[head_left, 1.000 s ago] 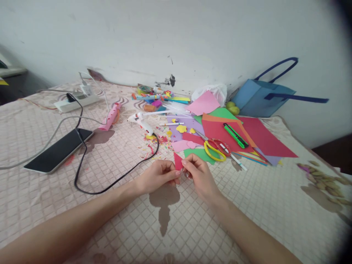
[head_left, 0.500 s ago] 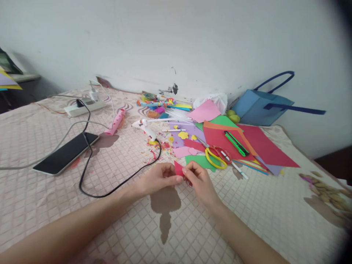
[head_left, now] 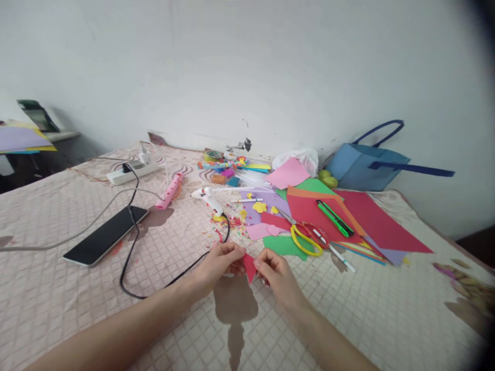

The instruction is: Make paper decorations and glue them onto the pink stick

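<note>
While the left hand [head_left: 224,262] and right hand [head_left: 275,270] pinched it, red paper [head_left: 249,267] hung over the table [head_left: 386,309]

As held, the red paper pointed downward between the hands, its lower tip free, above a shadow falling toward the near edge. Left grip: narrow, thumb and fingers closed on the upper left part. Right grip: narrow, thumb and forefinger closed on the right side.

Beyond the hands: one white glue gun [head_left: 211,202], black cord [head_left: 122,273] attached; paper shavings [head_left: 232,219] beside it; one pair of scissors [head_left: 294,235], yellow and red handles, lying partly on green paper [head_left: 284,245].

Toward the right edge: red sheets [head_left: 386,221], overlapping, one bearing a green cutter [head_left: 334,218].

Far right corner: one blue bag [head_left: 358,170].

Toward the left edge: one black-screened device [head_left: 106,237], crossed by the cord.

Far left corner: one white power strip [head_left: 129,176].
</note>
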Demonstrator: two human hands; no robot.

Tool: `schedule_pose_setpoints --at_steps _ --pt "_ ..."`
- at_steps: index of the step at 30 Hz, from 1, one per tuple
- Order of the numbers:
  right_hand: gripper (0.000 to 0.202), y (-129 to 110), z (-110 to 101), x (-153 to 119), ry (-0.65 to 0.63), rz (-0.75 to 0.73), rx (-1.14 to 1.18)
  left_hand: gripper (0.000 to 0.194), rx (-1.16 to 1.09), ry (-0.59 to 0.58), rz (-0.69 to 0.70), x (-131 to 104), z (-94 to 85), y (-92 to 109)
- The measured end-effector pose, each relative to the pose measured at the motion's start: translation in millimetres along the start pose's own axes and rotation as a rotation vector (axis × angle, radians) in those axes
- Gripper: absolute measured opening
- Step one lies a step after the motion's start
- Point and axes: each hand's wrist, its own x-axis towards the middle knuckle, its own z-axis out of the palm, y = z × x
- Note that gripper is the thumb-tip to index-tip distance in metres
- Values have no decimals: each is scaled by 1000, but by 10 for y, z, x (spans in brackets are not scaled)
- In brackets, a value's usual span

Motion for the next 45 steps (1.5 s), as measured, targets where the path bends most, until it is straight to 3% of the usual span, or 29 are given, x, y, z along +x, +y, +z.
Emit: schedule_pose_setpoints --at_steps 6,12,19,26,35,40,45 --pt "22 73 -19 31 -18 73 19 42 45 -29 -1 15 -11 -44" --pt "24 95 -19 44 -48 70 9 44 22 19 1 30 -15 -65" --pt "27 154 -48 47 -43 72 32 44 81 -40 -37 36 -21 -44" --pt "28 175 -78 62 -121 82 39 41 78 -10 -14 16 -1 -43" --pt "28 165 -73 49 -66 60 64 38 105 -42 -3 26 -27 -33" --pt "27 154 -73 33 -48 64 70 38 226 -174 2 20 -45 -23" --pt "32 150 -82 36 -74 47 104 38 218 -183 -20 17 -51 -40"
